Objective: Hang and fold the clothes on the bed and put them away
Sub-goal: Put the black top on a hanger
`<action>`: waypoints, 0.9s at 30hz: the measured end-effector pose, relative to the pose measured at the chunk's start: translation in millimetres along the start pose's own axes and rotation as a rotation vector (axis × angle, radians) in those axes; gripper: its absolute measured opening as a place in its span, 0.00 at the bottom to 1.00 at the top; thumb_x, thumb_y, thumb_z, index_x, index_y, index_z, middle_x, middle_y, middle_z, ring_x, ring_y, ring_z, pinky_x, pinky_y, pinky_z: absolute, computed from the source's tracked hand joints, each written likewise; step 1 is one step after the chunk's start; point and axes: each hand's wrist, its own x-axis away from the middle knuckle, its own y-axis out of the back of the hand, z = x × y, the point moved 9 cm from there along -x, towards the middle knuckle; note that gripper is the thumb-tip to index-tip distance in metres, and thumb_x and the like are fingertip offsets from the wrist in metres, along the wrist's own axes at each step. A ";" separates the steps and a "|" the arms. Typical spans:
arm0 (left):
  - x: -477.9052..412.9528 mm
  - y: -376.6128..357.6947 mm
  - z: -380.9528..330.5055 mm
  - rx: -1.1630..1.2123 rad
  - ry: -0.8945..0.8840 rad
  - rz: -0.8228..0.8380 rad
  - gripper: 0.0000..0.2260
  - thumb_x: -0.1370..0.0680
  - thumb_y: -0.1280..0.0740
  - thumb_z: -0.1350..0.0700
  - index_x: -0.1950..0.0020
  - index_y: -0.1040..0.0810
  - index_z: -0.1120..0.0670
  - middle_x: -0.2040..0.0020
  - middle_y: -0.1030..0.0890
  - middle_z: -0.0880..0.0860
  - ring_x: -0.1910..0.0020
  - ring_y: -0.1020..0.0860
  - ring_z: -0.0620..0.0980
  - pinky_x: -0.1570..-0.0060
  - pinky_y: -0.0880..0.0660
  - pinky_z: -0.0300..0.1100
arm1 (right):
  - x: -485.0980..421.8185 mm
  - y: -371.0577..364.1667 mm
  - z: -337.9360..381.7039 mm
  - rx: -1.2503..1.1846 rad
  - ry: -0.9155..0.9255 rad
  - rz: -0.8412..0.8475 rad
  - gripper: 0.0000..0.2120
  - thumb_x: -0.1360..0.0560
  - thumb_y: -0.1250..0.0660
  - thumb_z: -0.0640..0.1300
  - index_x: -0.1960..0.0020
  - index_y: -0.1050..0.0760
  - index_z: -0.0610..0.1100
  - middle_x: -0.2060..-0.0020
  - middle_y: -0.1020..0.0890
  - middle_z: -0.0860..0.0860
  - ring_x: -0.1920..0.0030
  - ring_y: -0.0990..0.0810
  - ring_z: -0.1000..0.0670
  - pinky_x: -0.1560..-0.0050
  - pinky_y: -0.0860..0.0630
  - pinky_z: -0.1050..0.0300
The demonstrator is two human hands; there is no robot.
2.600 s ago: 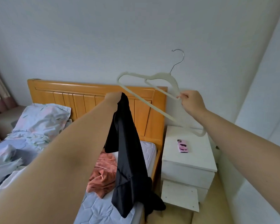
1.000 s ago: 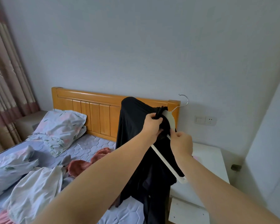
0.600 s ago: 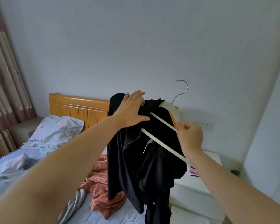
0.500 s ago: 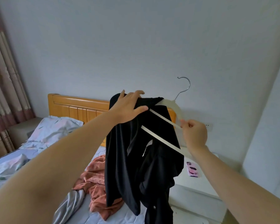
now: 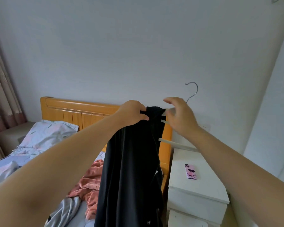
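A black garment (image 5: 129, 169) hangs long over a white hanger (image 5: 175, 143) with a metal hook (image 5: 193, 90), held up in front of the headboard. My left hand (image 5: 132, 112) grips the top of the garment where it lies over the hanger. My right hand (image 5: 180, 117) is at the hanger's neck just right of the cloth, fingers loosely spread and blurred. Most of the hanger is hidden under the cloth. On the bed (image 5: 75, 110) below lie a crumpled pink garment (image 5: 90, 179) and a grey one (image 5: 64, 212).
A white nightstand (image 5: 195, 190) stands right of the bed with a pink phone (image 5: 190, 171) on it. A floral pillow (image 5: 47, 133) and bedding lie at the left, a curtain (image 5: 0, 95) hangs at the far left, and a white wall or cabinet side (image 5: 272, 128) rises at the right.
My left hand went from lying flat on the garment to gripping its top. My right hand left the hanger's lower bar and rose to its neck. The garment now hangs straighter.
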 end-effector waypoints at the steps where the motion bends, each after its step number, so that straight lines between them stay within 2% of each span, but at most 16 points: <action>1: -0.8 -1.0 -5.0 -0.011 -0.011 0.016 0.13 0.24 0.31 0.49 0.49 0.17 0.58 0.55 0.18 0.55 0.54 0.23 0.52 0.52 0.27 0.45 | -6.4 -12.7 -0.8 0.046 -0.059 0.155 0.19 0.23 0.36 0.44 0.33 0.30 0.50 0.37 0.25 0.54 0.39 0.27 0.53 0.38 0.28 0.53; 3: -0.6 -2.1 -11.0 -0.014 -0.019 0.041 0.11 0.25 0.30 0.50 0.49 0.17 0.56 0.56 0.19 0.53 0.57 0.25 0.49 0.53 0.26 0.45 | -12.4 -27.7 -0.1 0.057 -0.107 0.358 0.16 0.25 0.32 0.43 0.37 0.26 0.51 0.41 0.22 0.53 0.42 0.24 0.50 0.40 0.25 0.47; 5: 1.5 -3.0 -11.1 -0.013 -0.018 0.055 0.11 0.25 0.30 0.50 0.50 0.17 0.55 0.55 0.19 0.52 0.57 0.25 0.49 0.53 0.26 0.45 | -18.6 -27.5 3.1 -0.041 -0.091 0.380 0.07 0.28 0.30 0.36 0.52 0.21 0.45 0.53 0.19 0.48 0.51 0.21 0.47 0.45 0.24 0.43; 7: 5.5 -5.3 -5.8 0.007 -0.008 0.075 0.10 0.25 0.30 0.50 0.52 0.17 0.55 0.57 0.19 0.52 0.58 0.25 0.49 0.55 0.26 0.44 | -23.8 -18.2 2.0 -0.091 -0.089 0.315 0.06 0.32 0.29 0.31 0.61 0.23 0.39 0.60 0.19 0.44 0.56 0.20 0.44 0.48 0.23 0.43; 9: 9.3 -8.1 3.9 0.060 0.017 0.094 0.08 0.24 0.31 0.51 0.55 0.18 0.55 0.59 0.19 0.52 0.59 0.23 0.49 0.56 0.25 0.44 | -26.2 -4.0 -1.3 -0.150 -0.077 0.189 0.08 0.33 0.32 0.27 0.65 0.24 0.38 0.62 0.19 0.41 0.58 0.20 0.41 0.53 0.21 0.46; 10: 11.3 -8.1 8.0 0.082 0.026 0.092 0.08 0.24 0.31 0.51 0.56 0.18 0.55 0.60 0.19 0.53 0.59 0.23 0.49 0.56 0.25 0.45 | -24.8 1.9 -2.8 -0.127 -0.053 0.139 0.12 0.34 0.35 0.25 0.67 0.27 0.40 0.63 0.20 0.41 0.59 0.21 0.41 0.56 0.22 0.49; 12: 14.6 -8.5 14.5 0.105 0.043 0.085 0.08 0.23 0.32 0.52 0.57 0.18 0.56 0.60 0.19 0.53 0.59 0.23 0.50 0.55 0.25 0.45 | -17.4 -2.7 -1.2 0.116 0.024 0.217 0.17 0.33 0.41 0.26 0.70 0.34 0.46 0.65 0.23 0.44 0.61 0.25 0.44 0.62 0.30 0.57; 14: 16.2 -10.8 14.9 0.092 0.042 0.084 0.08 0.23 0.32 0.52 0.57 0.19 0.55 0.60 0.20 0.52 0.58 0.23 0.51 0.55 0.25 0.45 | -8.2 -17.5 -3.8 0.435 0.038 0.403 0.16 0.30 0.42 0.28 0.70 0.36 0.46 0.67 0.28 0.47 0.65 0.29 0.48 0.67 0.38 0.62; 17: 16.0 -14.1 4.6 0.034 0.019 0.069 0.08 0.23 0.32 0.52 0.52 0.18 0.55 0.58 0.21 0.51 0.56 0.24 0.50 0.56 0.27 0.42 | -10.4 -18.3 -0.6 0.486 -0.043 0.469 0.10 0.29 0.42 0.32 0.67 0.33 0.41 0.70 0.30 0.48 0.69 0.31 0.50 0.70 0.38 0.61; 18: 15.0 -13.9 2.2 0.028 0.022 0.053 0.08 0.23 0.32 0.51 0.51 0.18 0.55 0.57 0.21 0.51 0.56 0.25 0.50 0.56 0.29 0.41 | -12.7 -16.9 4.9 0.423 -0.044 0.447 0.06 0.29 0.42 0.33 0.62 0.30 0.40 0.67 0.28 0.48 0.66 0.30 0.50 0.68 0.36 0.59; 19: 13.9 -12.7 0.0 0.026 0.023 0.034 0.09 0.24 0.31 0.51 0.50 0.18 0.55 0.57 0.22 0.50 0.56 0.26 0.49 0.57 0.30 0.41 | -13.7 -17.5 10.4 0.345 -0.042 0.445 0.07 0.28 0.42 0.35 0.54 0.28 0.42 0.62 0.26 0.50 0.62 0.28 0.50 0.65 0.34 0.58; 21: 12.8 -11.3 -5.2 0.027 0.010 0.022 0.08 0.24 0.31 0.51 0.51 0.18 0.55 0.58 0.23 0.49 0.57 0.27 0.48 0.60 0.33 0.40 | -7.4 -32.0 13.8 0.291 -0.050 0.569 0.15 0.25 0.39 0.38 0.39 0.30 0.45 0.51 0.27 0.55 0.51 0.26 0.50 0.57 0.31 0.58; 23: 13.1 -12.2 -9.5 0.032 -0.013 0.034 0.06 0.24 0.31 0.52 0.53 0.18 0.54 0.62 0.23 0.48 0.61 0.27 0.46 0.65 0.34 0.38 | -0.2 -47.8 9.6 0.433 -0.030 0.672 0.15 0.22 0.38 0.44 0.35 0.29 0.44 0.51 0.28 0.52 0.48 0.25 0.48 0.55 0.32 0.57; 25: 14.8 -13.0 -11.2 0.053 -0.032 0.052 0.05 0.25 0.30 0.54 0.54 0.18 0.54 0.62 0.23 0.48 0.61 0.27 0.45 0.66 0.34 0.35 | 1.1 -50.1 8.1 0.509 -0.033 0.644 0.13 0.20 0.39 0.46 0.37 0.27 0.45 0.50 0.24 0.48 0.53 0.26 0.48 0.59 0.33 0.57; 27: 15.9 -8.8 -0.6 0.215 -0.005 0.007 0.04 0.25 0.30 0.57 0.52 0.18 0.56 0.57 0.19 0.50 0.57 0.25 0.45 0.60 0.31 0.36 | 0.4 -40.8 14.4 0.529 -0.022 0.546 0.13 0.20 0.41 0.44 0.37 0.27 0.45 0.46 0.22 0.46 0.50 0.25 0.46 0.56 0.32 0.56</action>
